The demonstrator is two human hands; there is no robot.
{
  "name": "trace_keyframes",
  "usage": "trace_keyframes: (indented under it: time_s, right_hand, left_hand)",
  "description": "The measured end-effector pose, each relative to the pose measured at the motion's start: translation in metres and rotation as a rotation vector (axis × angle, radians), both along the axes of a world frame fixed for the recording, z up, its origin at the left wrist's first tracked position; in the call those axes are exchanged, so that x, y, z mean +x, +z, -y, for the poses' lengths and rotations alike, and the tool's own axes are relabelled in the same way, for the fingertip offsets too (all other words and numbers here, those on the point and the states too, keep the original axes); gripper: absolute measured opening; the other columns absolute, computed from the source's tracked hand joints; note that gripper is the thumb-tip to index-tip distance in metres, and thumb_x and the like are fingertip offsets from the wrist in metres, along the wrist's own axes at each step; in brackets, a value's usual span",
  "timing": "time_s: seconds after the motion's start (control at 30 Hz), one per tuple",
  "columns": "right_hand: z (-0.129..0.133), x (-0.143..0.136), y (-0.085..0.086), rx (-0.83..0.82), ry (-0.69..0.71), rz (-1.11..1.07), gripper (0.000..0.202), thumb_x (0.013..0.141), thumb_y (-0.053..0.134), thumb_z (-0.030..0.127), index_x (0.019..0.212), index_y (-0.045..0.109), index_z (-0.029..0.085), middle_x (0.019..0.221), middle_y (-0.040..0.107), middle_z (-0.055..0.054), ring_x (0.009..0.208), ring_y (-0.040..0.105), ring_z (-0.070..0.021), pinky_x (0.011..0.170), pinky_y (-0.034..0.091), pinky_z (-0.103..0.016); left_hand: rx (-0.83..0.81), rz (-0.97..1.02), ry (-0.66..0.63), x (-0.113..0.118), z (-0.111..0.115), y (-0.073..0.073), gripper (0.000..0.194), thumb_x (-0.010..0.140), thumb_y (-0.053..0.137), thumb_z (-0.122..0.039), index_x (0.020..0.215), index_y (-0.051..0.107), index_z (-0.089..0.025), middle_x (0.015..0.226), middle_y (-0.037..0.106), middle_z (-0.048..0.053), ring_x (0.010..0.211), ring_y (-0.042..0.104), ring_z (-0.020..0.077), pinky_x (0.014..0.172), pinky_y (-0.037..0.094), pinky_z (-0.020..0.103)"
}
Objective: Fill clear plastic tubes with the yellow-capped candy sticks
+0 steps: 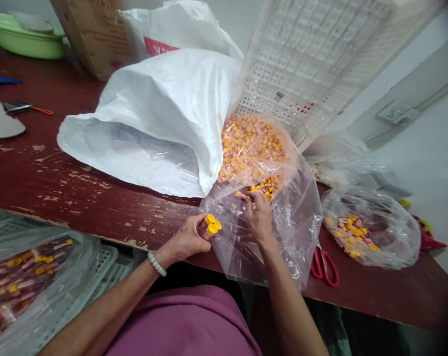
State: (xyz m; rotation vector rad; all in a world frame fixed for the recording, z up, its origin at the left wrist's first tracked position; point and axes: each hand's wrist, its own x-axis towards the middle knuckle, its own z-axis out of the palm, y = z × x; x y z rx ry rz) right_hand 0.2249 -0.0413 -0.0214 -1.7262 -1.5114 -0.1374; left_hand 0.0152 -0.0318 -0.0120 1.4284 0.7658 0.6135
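Observation:
My left hand [192,236] is wrapped round a few short tubes with yellow caps [211,225], their capped ends pointing up and right. Over the mouth of a large clear plastic bag [291,217], my right hand [259,213] has its fingers curled together. A small pink-and-yellow piece [241,195] shows at those fingertips. Many small yellow-and-pink pieces [253,148] fill the bag behind the hand. Left of it, a white woven sack [160,94] lies open, with clear tubes [187,173] inside its mouth.
Red-handled scissors [325,267] and a smaller clear bag of yellow pieces [372,237] lie to the right. A white plastic crate [305,64] stands behind. At lower left, a bag-lined basket holds many yellow-capped tubes [20,277]. The red table [109,207] has a worn front edge.

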Motion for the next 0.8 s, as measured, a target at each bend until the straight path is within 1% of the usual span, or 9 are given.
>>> trace_keyframes:
  time_s: [0.1,0.2,0.37,0.43,0.5,0.57,0.67,0.73,0.8]
  right_hand:
    - [0.001,0.046,-0.013,-0.194,-0.213,0.039,0.023,0.08,0.052,0.031,0.089,0.064,0.013,0.094,0.064,-0.014,0.093,0.055,-0.0253,0.085,0.04,-0.043]
    - [0.003,0.064,-0.023,-0.304,-0.21,-0.081,0.033,0.076,0.056,0.043,0.087,0.066,0.013,0.084,0.068,-0.012,0.078,0.059,-0.0234,0.076,0.043,-0.039]
    - [0.006,0.05,-0.021,-0.22,-0.14,-0.438,0.039,0.069,0.063,0.05,0.084,0.067,0.015,0.081,0.07,-0.008,0.072,0.061,-0.0197,0.068,0.044,-0.033]
    - [0.01,0.036,-0.012,-0.162,-0.096,-0.555,0.039,0.069,0.064,0.05,0.086,0.065,0.014,0.082,0.069,-0.007,0.068,0.061,-0.0183,0.065,0.045,-0.032]
    - [0.018,0.017,0.004,-0.115,0.027,-0.596,0.035,0.074,0.063,0.047,0.09,0.063,0.016,0.085,0.069,-0.006,0.07,0.061,-0.0169,0.066,0.047,-0.031]
    - [0.028,-0.005,0.023,-0.112,0.183,-0.497,0.026,0.079,0.06,0.041,0.091,0.062,0.019,0.087,0.067,-0.003,0.076,0.061,-0.0162,0.071,0.047,-0.031]
    - [0.042,-0.034,0.049,-0.131,0.362,-0.169,0.012,0.083,0.058,0.032,0.09,0.062,0.022,0.085,0.065,-0.002,0.08,0.058,-0.0166,0.075,0.045,-0.032]
    - [0.046,-0.045,0.059,-0.125,0.452,-0.001,0.009,0.086,0.055,0.025,0.091,0.062,0.023,0.084,0.066,-0.001,0.08,0.057,-0.0168,0.075,0.044,-0.032]
    - [0.048,-0.05,0.062,-0.119,0.507,0.068,0.012,0.087,0.052,0.02,0.093,0.062,0.024,0.083,0.066,-0.001,0.078,0.056,-0.0164,0.073,0.043,-0.031]
  left_hand:
    - [-0.145,0.064,0.091,-0.005,-0.007,-0.003,0.03,0.05,0.057,-0.006,0.079,0.055,-0.012,0.071,0.059,-0.002,0.055,0.046,0.007,0.05,0.033,0.018]
    - [-0.148,0.102,0.098,-0.004,-0.009,-0.004,0.029,0.05,0.058,-0.004,0.077,0.055,-0.012,0.07,0.059,-0.002,0.054,0.045,0.0062,0.049,0.032,0.018]
    - [-0.068,0.11,0.085,0.003,-0.007,-0.005,0.031,0.049,0.053,-0.001,0.078,0.055,-0.012,0.071,0.058,-0.003,0.063,0.049,0.0083,0.056,0.034,0.018]
    - [-0.007,0.095,0.064,0.005,-0.007,-0.006,0.03,0.05,0.052,-0.002,0.078,0.054,-0.012,0.072,0.056,-0.003,0.064,0.049,0.0088,0.057,0.034,0.018]
    - [0.075,0.055,0.047,0.007,-0.008,-0.007,0.029,0.051,0.051,-0.002,0.077,0.052,-0.013,0.072,0.053,-0.003,0.064,0.048,0.009,0.056,0.034,0.018]
    - [0.184,-0.029,0.037,0.009,-0.008,-0.007,0.028,0.051,0.05,-0.002,0.076,0.052,-0.014,0.071,0.052,-0.003,0.063,0.046,0.0094,0.055,0.032,0.019]
    - [0.343,-0.167,0.02,0.01,-0.008,-0.007,0.025,0.054,0.052,-0.003,0.076,0.053,-0.015,0.066,0.05,-0.003,0.06,0.043,0.01,0.052,0.028,0.021]
    - [0.425,-0.22,0.016,0.01,-0.008,-0.007,0.019,0.058,0.054,-0.007,0.074,0.053,-0.016,0.063,0.049,-0.003,0.057,0.041,0.0099,0.052,0.026,0.022]
    - [0.48,-0.258,0.023,0.009,-0.009,-0.007,0.012,0.061,0.055,-0.01,0.07,0.05,-0.017,0.061,0.047,-0.003,0.055,0.038,0.0096,0.051,0.024,0.023]
